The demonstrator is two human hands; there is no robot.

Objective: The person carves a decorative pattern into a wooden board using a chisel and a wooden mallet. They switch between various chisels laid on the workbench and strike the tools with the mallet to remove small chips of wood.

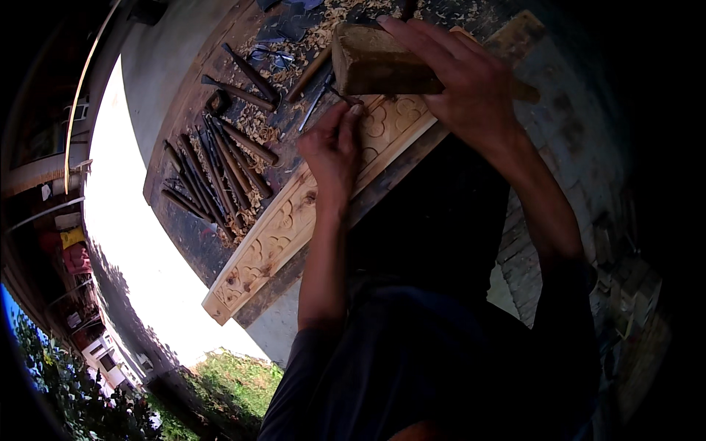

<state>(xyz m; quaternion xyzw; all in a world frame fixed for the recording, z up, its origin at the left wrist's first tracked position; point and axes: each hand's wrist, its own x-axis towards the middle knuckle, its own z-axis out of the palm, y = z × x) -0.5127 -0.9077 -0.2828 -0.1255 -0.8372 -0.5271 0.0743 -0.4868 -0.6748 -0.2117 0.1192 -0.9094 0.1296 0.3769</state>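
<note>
A long pale wooden board (276, 239) with carved curling patterns lies aslant on the worktable. My left hand (331, 143) is closed in a pinch over its far part, around a thin dark carving chisel (340, 93); the chisel's lower end is hidden by my fingers. Just above and to the right, my right hand (471, 92) holds a blocky wooden mallet (382, 70). Its fingers stretch along the mallet's top, and a handle end shows past the palm. The mallet head hangs close to the chisel; whether they touch I cannot tell.
Several wooden-handled carving tools (220, 173) lie in a row left of the board, with wood shavings (257, 132) among them. Farther off are glasses (272, 56) and more loose tools. The dark worktable (191, 235) ends at the left beside sunlit ground.
</note>
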